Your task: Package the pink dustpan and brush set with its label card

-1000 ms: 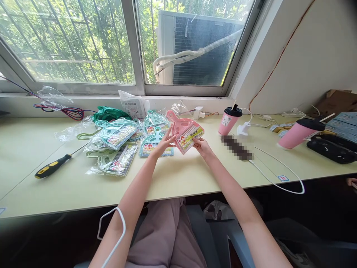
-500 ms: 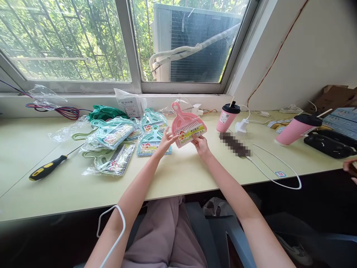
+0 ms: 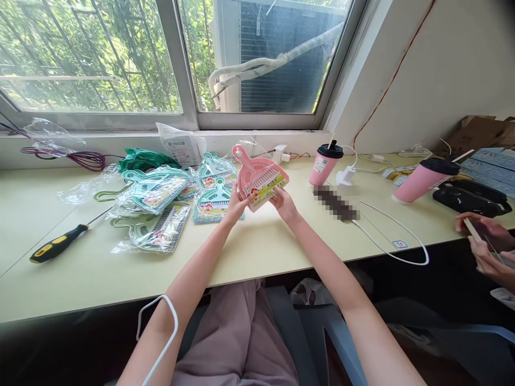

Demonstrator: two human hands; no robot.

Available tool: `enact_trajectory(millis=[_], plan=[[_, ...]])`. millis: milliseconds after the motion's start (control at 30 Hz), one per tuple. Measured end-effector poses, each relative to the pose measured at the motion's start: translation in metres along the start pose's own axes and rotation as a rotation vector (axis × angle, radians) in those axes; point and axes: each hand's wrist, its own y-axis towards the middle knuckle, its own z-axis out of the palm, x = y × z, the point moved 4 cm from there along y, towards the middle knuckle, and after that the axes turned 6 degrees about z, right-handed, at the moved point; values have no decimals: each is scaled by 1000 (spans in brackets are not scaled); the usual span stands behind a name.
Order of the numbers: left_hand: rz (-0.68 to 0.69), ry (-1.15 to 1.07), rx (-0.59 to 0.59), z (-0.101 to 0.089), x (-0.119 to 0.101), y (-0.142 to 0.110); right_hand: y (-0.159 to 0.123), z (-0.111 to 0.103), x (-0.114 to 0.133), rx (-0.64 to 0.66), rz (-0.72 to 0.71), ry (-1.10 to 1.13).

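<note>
A pink dustpan and brush set (image 3: pixel 260 174) with a printed label is raised over the table, its handle tilted up to the left. My left hand (image 3: pixel 236 206) grips its lower left edge, and my right hand (image 3: pixel 285 203) holds the lower right edge. Just left of my left hand, a packaged blue dustpan set (image 3: pixel 215 203) lies on the table, with another blue set (image 3: pixel 217 170) behind it. Further left, more blue sets (image 3: pixel 159 187) are heaped above a green dustpan set (image 3: pixel 163 230) in clear plastic.
A screwdriver (image 3: pixel 60 242) lies at the left of the table (image 3: pixel 249 257). Pink cups (image 3: pixel 325 165) with black lids, a white charger (image 3: pixel 345 176) and a looping white cable (image 3: pixel 422 252) are to the right. Another person's hands (image 3: pixel 488 249) hold a flat object at the far right.
The pink dustpan set has tilted further, its handle leaning more to the left, with both hands still on it. The other person's hands have come further into view. The whole view has shifted slightly.
</note>
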Motion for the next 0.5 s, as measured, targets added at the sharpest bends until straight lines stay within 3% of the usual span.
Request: enact_trajectory(millis=[200, 400, 500], plan=[[-16, -21, 40, 12, 6, -4, 3, -9, -2, -128, -78, 13], [-240, -23, 371, 36, 14, -24, 6, -20, 3, -185, -218, 69], [-313, -15, 513, 30, 19, -23, 3, -18, 12, -143, -238, 44]])
